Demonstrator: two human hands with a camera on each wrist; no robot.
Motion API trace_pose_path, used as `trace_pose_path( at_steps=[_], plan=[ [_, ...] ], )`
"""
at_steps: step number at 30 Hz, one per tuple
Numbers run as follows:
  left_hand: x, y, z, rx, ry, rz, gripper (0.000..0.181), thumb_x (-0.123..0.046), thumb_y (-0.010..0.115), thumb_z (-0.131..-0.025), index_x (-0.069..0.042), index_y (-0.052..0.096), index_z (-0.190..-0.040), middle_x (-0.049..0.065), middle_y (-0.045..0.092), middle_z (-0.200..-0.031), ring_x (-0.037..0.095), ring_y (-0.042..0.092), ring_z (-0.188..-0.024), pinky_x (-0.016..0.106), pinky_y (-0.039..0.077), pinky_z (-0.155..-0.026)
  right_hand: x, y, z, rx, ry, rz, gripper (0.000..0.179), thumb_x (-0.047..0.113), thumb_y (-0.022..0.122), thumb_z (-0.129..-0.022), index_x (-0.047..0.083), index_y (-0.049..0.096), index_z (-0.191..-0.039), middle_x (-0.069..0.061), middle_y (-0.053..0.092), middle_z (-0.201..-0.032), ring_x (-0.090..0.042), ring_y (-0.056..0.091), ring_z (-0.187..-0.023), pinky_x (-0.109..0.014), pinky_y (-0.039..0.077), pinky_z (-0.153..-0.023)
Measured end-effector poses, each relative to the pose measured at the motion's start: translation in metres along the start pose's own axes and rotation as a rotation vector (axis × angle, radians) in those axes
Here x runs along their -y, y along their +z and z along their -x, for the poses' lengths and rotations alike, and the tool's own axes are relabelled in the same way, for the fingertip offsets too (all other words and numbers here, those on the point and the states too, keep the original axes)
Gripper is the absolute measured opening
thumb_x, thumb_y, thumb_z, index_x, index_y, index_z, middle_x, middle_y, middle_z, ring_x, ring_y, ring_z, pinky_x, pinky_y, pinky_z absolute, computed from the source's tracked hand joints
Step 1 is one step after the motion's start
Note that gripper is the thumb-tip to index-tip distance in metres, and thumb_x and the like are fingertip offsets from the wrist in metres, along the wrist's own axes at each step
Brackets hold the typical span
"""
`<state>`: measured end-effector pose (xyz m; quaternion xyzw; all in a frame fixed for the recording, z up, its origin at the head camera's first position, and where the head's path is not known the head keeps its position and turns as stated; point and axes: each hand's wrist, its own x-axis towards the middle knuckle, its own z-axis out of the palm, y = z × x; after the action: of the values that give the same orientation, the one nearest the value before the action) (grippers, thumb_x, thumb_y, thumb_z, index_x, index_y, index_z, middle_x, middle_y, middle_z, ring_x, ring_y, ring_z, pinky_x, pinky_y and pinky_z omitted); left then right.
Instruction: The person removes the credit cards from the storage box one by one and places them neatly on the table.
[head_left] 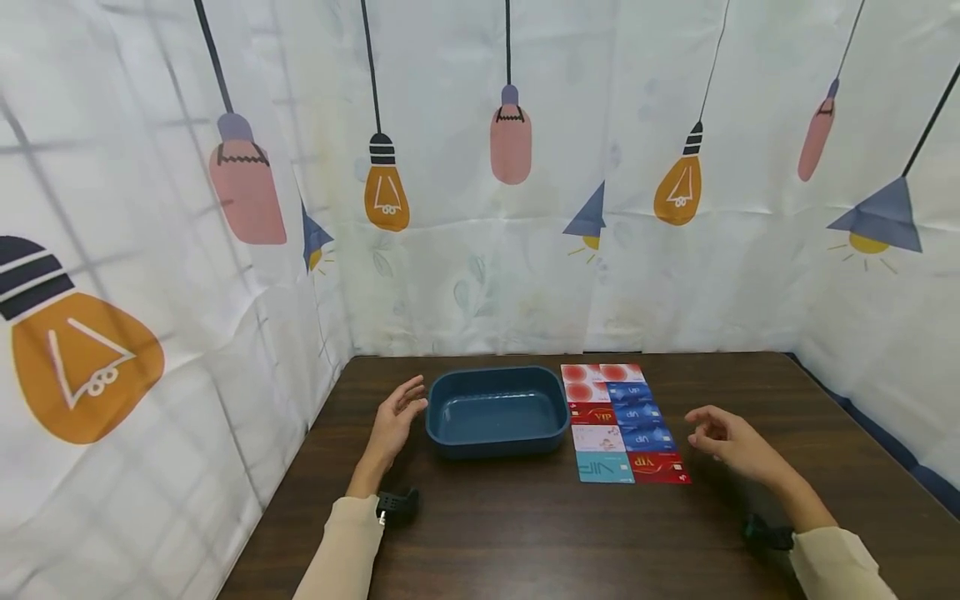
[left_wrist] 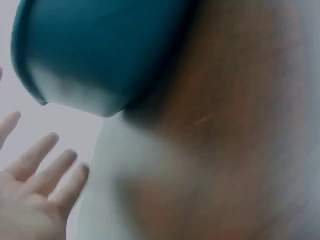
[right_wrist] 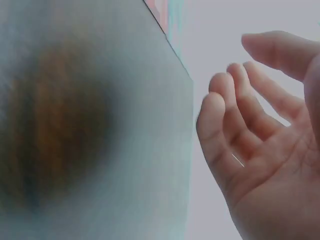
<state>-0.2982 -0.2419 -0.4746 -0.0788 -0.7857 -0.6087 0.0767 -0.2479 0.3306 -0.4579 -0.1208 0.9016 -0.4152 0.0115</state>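
A dark blue rectangular basin (head_left: 497, 450) stands on the brown table. Just off its left end is my left hand (head_left: 392, 421), fingers spread and relaxed, holding nothing. In the left wrist view the basin (left_wrist: 100, 55) looms above the fingers of that hand (left_wrist: 37, 185). To the right of the basin lie several plastic cards (head_left: 622, 423) in two columns, red, blue, pink and teal, some printed "VIP". My right hand (head_left: 738, 446) hovers right of the cards with loosely bent fingers. Its palm (right_wrist: 280, 165) shows bare in the right wrist view, thumb apart from the fingertips.
Dark wood-grain table (head_left: 525, 533) runs out in front of the basin and cards. A white curtain (head_left: 480, 292) printed with lamps and bulbs hangs along the table's back and sides. Dark bands (head_left: 401, 506) circle both wrists.
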Motion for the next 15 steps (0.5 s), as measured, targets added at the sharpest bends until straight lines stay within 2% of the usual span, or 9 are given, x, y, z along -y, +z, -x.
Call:
trace_pose_path(
  at_steps=[4,6,9,12,15],
  plan=[
    [-0.012,-0.016,-0.010,-0.075,0.043,-0.363,0.048,-0.035,0.059,-0.103,-0.020,0.054,-0.149,0.016,0.053,-0.152,0.037,0.047,-0.143,0.059,0.038,-0.115,0.007,-0.008,-0.012,-0.079,-0.026,0.111,0.036,0.017,0.064,-0.101,-0.003,0.056,-0.129,-0.011,0.063,-0.102,-0.010,0.060,-0.085,-0.025,0.053,-0.071],
    [-0.019,-0.026,-0.015,-0.067,0.051,-0.535,0.051,-0.041,0.057,-0.102,-0.021,0.054,-0.149,0.016,0.050,-0.155,0.041,0.043,-0.145,0.064,0.036,-0.114,0.010,-0.012,-0.021,-0.105,-0.034,0.152,0.038,0.020,0.064,-0.101,-0.002,0.056,-0.131,-0.015,0.065,-0.109,-0.016,0.063,-0.093,-0.030,0.054,-0.076],
    [-0.026,-0.039,-0.023,-0.011,0.067,-0.772,0.058,-0.048,0.053,-0.103,-0.017,0.050,-0.152,0.023,0.041,-0.159,0.048,0.035,-0.148,0.068,0.031,-0.115,0.013,-0.020,-0.035,-0.134,-0.057,0.221,0.045,0.026,0.064,-0.101,-0.002,0.054,-0.134,-0.024,0.062,-0.122,-0.034,0.063,-0.106,-0.048,0.055,-0.086],
    [-0.034,-0.051,-0.030,0.049,0.060,-0.931,0.070,-0.057,0.048,-0.102,-0.015,0.043,-0.157,0.028,0.029,-0.164,0.052,0.024,-0.151,0.069,0.022,-0.118,0.016,-0.028,-0.048,-0.159,-0.058,0.319,0.060,0.036,0.064,-0.101,-0.003,0.047,-0.143,-0.034,0.048,-0.139,-0.051,0.049,-0.123,-0.069,0.045,-0.095],
    [-0.042,-0.060,-0.037,0.086,0.034,-1.021,0.081,-0.068,0.042,-0.099,-0.016,0.033,-0.161,0.029,0.017,-0.167,0.054,0.013,-0.153,0.072,0.014,-0.119,0.019,-0.037,-0.060,-0.158,-0.018,0.428,0.081,0.049,0.061,-0.099,-0.003,0.034,-0.155,-0.039,0.031,-0.151,-0.061,0.031,-0.134,-0.080,0.032,-0.100]
  ],
)
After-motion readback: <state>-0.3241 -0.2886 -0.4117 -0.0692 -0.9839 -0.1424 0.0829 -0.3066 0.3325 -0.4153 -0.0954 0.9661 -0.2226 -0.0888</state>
